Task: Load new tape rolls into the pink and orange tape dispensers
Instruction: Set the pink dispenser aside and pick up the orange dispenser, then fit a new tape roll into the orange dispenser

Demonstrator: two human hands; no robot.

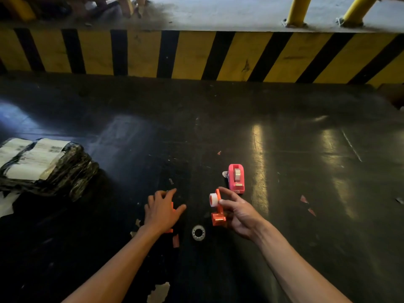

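The pink tape dispenser (236,178) stands on the dark floor with a tape roll inside it. Just below it, my right hand (239,212) holds one half of the orange dispenser (218,212) upright, with a white tape roll (213,200) on its spindle. My left hand (162,209) lies spread over the other orange half (170,230), which is mostly hidden beneath it; whether the fingers grip it is unclear. A clear tape roll (198,232) lies flat on the floor between my hands.
A bundle wrapped in black plastic with white labels (41,165) lies at the left. A yellow-and-black striped curb (196,54) runs across the back, with yellow posts (297,10) above it. Small scraps of tape and paper (176,240) dot the floor.
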